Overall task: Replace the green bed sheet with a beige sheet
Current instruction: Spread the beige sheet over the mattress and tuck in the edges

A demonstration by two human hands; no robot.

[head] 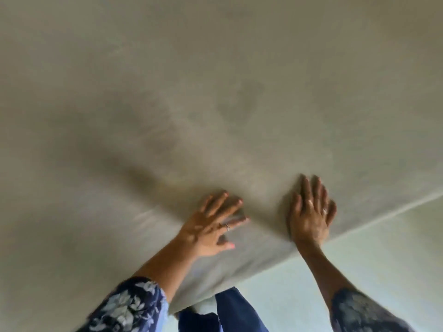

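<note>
Pale floor shows lower right, and above it both hands, left and right, lie spread flat on the beige sheet at the bed's near corner, soft, light cloth covering the frame beyond, probably best gripped along its edge.

Beige sheet: cloth, matt, mostly smooth, with soft creases near the lower centre of the frame where my flat left hand and right hand press on it. Sleeves, lower left and lower right: dark blue cloth, pale flower print, matt. My trousers, bottom centre: plain dark blue cloth. Rings on my fingers: shiny, metal by the look. Floor, lower right: pale, smooth, faintly glossy.
</note>
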